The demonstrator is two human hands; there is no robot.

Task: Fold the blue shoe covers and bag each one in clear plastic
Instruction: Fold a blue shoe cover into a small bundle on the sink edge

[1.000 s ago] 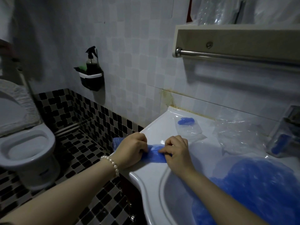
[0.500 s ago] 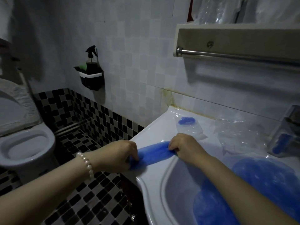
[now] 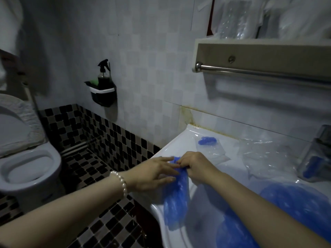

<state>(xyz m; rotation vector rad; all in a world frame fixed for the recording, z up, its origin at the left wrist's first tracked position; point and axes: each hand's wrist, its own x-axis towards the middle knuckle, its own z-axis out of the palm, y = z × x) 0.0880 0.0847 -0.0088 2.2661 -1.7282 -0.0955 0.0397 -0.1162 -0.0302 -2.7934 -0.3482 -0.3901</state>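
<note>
A blue shoe cover (image 3: pixel 176 199) lies stretched along the front left rim of the white sink (image 3: pixel 157 210), running toward me. My right hand (image 3: pixel 194 165) pinches its far end with curled fingers. My left hand (image 3: pixel 155 173), fingers straight, rests flat against the cover beside the right hand. A folded blue cover inside a clear plastic bag (image 3: pixel 208 145) lies further back on the sink top. A heap of loose blue shoe covers (image 3: pixel 293 208) fills the basin at the right.
Crumpled clear plastic bags (image 3: pixel 265 154) lie at the back of the sink, beside a faucet (image 3: pixel 315 154). A shelf with a towel rail (image 3: pixel 259 70) hangs above. A toilet (image 3: pixel 26 163) stands at the left, and a spray bottle in a wall holder (image 3: pixel 103 90) is on the tiled wall.
The shoe cover went from lying crosswise between both hands to stretching lengthwise toward me. My left hand let go of its end, opened and moved up beside the right hand.
</note>
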